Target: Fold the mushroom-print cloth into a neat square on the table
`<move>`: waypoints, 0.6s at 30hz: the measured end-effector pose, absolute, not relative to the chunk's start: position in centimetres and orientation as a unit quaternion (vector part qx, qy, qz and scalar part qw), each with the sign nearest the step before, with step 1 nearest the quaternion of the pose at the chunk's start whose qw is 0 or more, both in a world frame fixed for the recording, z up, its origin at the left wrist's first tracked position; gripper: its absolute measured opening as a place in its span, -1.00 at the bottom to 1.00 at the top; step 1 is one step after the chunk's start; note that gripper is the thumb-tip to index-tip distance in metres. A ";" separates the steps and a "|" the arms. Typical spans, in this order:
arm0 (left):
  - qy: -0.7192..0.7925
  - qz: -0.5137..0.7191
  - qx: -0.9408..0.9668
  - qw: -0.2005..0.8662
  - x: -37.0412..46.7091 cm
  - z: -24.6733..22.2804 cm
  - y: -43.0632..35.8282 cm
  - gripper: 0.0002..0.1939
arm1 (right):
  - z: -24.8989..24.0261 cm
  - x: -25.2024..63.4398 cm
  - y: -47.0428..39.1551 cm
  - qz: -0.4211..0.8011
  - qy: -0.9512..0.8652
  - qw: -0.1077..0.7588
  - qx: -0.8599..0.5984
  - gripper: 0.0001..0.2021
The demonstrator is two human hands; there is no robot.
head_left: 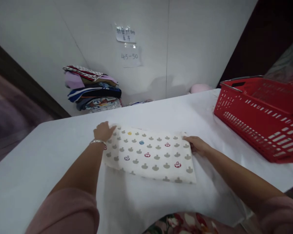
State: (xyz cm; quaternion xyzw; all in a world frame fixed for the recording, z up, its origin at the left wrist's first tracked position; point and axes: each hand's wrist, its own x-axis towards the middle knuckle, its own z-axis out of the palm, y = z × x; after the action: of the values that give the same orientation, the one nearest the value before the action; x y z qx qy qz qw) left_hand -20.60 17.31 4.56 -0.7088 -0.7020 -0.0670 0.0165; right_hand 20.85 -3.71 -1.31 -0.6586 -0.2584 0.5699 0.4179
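Note:
A white cloth (150, 156) with grey and coloured mushroom-like prints is stretched between my two hands over the white-covered table (63, 143). My left hand (103, 131) grips its upper left corner, with a bracelet at the wrist. At the upper right corner, my right hand (195, 144) pinches the edge between thumb and fingers. The lower edge of the cloth hangs a little above the table and casts a shadow on it.
A red perforated basket (256, 120) stands on the table at the right. Behind the table's far edge, folded clothes (95, 89) are stacked at the left against the wall. Paper labels (130, 56) hang on the wall. A pink object (200, 88) shows behind the far edge.

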 end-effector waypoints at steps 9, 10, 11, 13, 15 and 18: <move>-0.459 -0.202 -0.835 -0.225 -0.4 3.0 6.1 -0.70 | -1.3 21.0 -2.1 0.590 -0.239 0.480 -0.604 -0.68; -0.450 -0.199 -0.832 -0.255 1.8 3.0 5.2 -0.69 | -1.4 20.9 -2.0 0.570 -0.248 0.493 -0.608 -0.69; -0.457 -0.192 -0.821 -0.282 3.7 2.9 4.5 -0.68 | -1.6 20.8 -1.9 0.549 -0.258 0.507 -0.612 -0.70; -0.494 -0.162 -0.791 -0.321 6.7 2.6 3.6 -0.61 | -2.0 20.6 -1.8 0.512 -0.277 0.532 -0.615 -0.69; -0.528 -0.132 -0.769 -0.336 8.5 2.1 3.3 -0.55 | -2.4 20.4 -1.8 0.484 -0.293 0.548 -0.617 -0.67; -0.565 -0.117 -0.751 -0.321 9.7 1.3 3.3 -0.52 | -2.7 20.4 -1.8 0.449 -0.323 0.561 -0.617 -0.66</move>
State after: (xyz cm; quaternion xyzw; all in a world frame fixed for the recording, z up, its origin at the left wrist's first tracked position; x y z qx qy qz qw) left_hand 9.66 3.25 1.30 -0.7515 -0.5646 -0.1167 -0.3208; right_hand 20.41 -1.81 -2.70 -0.6166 -0.3229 0.4486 0.5606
